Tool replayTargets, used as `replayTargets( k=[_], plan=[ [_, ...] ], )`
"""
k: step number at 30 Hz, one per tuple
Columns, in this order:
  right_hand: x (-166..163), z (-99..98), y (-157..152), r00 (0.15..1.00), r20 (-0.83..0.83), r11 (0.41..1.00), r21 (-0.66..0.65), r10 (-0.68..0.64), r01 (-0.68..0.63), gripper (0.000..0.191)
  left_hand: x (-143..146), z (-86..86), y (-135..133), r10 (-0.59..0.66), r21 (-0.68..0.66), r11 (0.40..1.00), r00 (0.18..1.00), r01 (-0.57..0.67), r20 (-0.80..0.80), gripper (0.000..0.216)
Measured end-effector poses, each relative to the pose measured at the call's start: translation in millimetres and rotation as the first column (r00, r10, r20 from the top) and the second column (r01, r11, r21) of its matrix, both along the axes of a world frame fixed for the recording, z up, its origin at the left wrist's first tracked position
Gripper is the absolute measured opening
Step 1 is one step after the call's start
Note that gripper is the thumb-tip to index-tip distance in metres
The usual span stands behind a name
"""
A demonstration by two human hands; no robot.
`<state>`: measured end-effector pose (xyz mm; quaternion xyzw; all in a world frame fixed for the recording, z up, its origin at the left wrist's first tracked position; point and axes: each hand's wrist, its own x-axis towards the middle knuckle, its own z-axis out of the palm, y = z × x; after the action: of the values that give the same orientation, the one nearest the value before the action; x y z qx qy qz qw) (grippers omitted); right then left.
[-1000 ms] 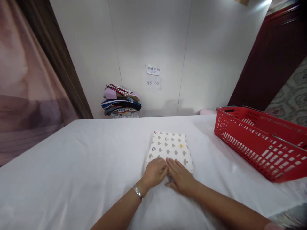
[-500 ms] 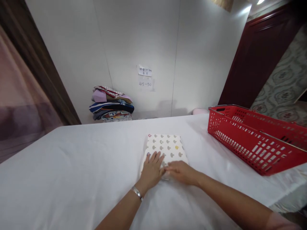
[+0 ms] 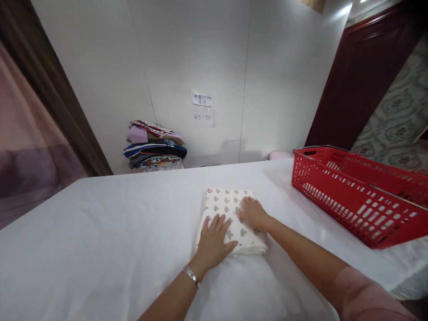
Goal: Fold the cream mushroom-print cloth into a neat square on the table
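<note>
A folded white cloth (image 3: 230, 205) printed with grey mushroom shapes and a few coloured ones lies flat on the white-covered table (image 3: 100, 240). My left hand (image 3: 214, 240) rests on its near left part, fingers spread and palm down; a silver bracelet circles that wrist. On the cloth's right side lies my right hand (image 3: 254, 213), also palm down with the fingers stretched out. Neither hand grips the cloth. Layered folds show along its near edge, and what kind of cloth article it is I cannot make out.
A red plastic basket (image 3: 347, 191) with metal handles stands on the table's right side. Behind the far edge, at left, is a stack of folded clothes (image 3: 155, 145). Handwritten paper notes (image 3: 202, 109) hang on the pale wall. A curtain (image 3: 43, 107) borders the left.
My right hand has moved from the cloth's near edge, beside my left thumb, up and across to its right side, and its fingers have straightened. My left hand stays nearly in place.
</note>
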<state>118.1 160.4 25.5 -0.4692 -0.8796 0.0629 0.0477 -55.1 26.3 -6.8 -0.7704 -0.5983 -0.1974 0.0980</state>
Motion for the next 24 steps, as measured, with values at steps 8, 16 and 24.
replayTargets(
  k=[8,16,24],
  plan=[
    [-36.3,-8.3,33.3,0.998,0.054,1.0,-0.005,0.012,-0.011,0.07,-0.5,1.0,-2.3,-0.008,-0.034,0.999,1.0,0.008,-0.012,0.063],
    [-67.8,1.4,35.1,0.994,-0.03,0.994,-0.037,0.101,-0.102,0.073,2.4,-1.2,-3.1,0.005,-0.084,0.996,1.0,-0.002,0.031,0.066],
    [-117.3,-16.5,34.9,0.96,-0.053,0.956,-0.1,0.273,-0.277,0.075,5.2,0.1,-4.2,0.043,-0.141,0.99,0.996,-0.032,0.077,0.068]
  ],
)
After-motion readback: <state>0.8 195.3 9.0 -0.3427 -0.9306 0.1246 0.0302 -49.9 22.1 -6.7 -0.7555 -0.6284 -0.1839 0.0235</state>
